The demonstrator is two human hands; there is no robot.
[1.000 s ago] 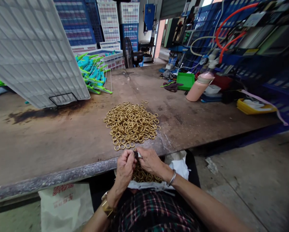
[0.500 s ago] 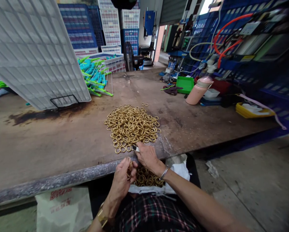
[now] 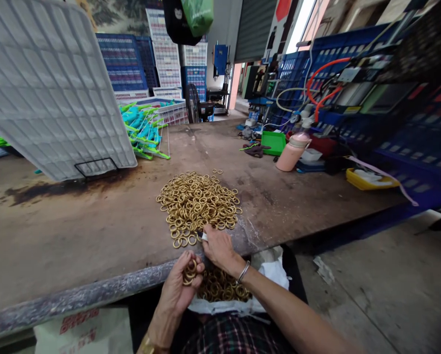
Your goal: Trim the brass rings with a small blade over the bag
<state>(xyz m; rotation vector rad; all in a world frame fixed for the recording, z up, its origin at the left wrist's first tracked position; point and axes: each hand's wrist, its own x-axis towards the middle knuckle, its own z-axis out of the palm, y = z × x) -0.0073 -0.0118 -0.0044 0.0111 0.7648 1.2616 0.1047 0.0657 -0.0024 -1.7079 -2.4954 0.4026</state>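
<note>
A heap of brass-coloured rings lies on the worktable near its front edge. Just below the edge, my left hand is turned partly palm up, its fingers curled round several brass rings. My right hand rests at the near side of the heap, closed on a small white-and-dark tool; its kind I cannot make out. Whether the tool touches a ring is unclear. Under both hands, a white sack lies open on my lap with more rings inside.
A large white slatted panel stands at the left, with green and turquoise plastic pieces behind it. Toward the right are a pink bottle, a green tray and a yellow tray. A fan stands at the far side.
My hands were together at the table edge and have parted. The right moved forward to the heap with the small tool; the left drew back and turned, showing rings. The view tilted up.
</note>
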